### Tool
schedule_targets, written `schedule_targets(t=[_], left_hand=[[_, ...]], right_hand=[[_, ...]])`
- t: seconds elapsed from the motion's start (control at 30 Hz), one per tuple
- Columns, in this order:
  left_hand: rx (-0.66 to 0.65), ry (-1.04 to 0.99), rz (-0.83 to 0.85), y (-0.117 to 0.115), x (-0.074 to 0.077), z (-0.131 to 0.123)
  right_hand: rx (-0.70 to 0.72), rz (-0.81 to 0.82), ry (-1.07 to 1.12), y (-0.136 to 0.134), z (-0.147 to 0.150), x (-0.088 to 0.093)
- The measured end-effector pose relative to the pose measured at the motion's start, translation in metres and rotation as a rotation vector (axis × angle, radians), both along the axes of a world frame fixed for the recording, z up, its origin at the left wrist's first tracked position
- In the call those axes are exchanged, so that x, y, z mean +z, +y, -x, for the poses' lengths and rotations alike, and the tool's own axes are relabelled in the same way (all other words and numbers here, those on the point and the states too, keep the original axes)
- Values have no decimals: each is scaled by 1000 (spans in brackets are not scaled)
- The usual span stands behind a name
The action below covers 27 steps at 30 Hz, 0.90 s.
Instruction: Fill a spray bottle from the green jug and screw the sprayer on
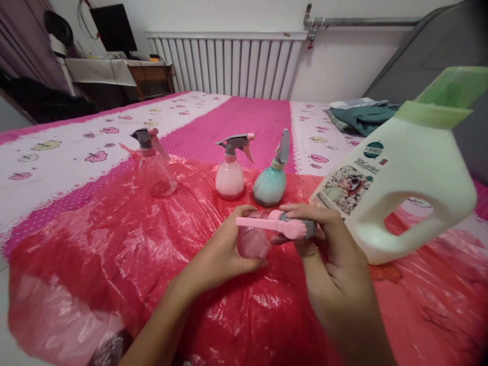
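My left hand [223, 249] is wrapped round the see-through pink body of a spray bottle [254, 244] in the lower middle of the head view. The fingers of my right hand [335, 259] close on its pink and grey spray head [293, 229], which is turned sideways at the bottle's top. I cannot tell whether the head is screwed on. Just beyond my hands stand a milky pink spray bottle [229, 182] and a teal spray bottle [270, 184]. Another clear pink spray bottle [152, 175] is farther left.
A large cream detergent jug [412, 173] with a green cap stands close to my right hand. Crinkled red plastic sheeting [125, 254] covers the near part of the patterned bed [244, 114]. Folded cloths [362, 117] lie behind the jug. Beyond the bed is a radiator [229, 66].
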<state>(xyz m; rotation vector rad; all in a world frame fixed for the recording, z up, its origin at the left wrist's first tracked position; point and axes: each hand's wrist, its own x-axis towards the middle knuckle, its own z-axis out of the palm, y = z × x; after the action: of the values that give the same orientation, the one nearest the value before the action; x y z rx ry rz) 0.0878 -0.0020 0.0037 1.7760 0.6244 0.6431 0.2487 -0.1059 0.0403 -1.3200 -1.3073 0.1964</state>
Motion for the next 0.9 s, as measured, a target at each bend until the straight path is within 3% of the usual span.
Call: schedule_targets(t=[0.17,0.33,0.53,0.9], left_hand=[[2,38,-38,-1,3,1],[0,40,-38,-1,4,1],[-16,40,-32,0,1,1],[-5,58,-63,0,-2,1]], right_hand=[[-32,59,7,-5,-2,0],[-117,7,46,-9,-3,0],[-24,17,-11,-5,0,3],[-96,-15,-20,-9,-4,2]])
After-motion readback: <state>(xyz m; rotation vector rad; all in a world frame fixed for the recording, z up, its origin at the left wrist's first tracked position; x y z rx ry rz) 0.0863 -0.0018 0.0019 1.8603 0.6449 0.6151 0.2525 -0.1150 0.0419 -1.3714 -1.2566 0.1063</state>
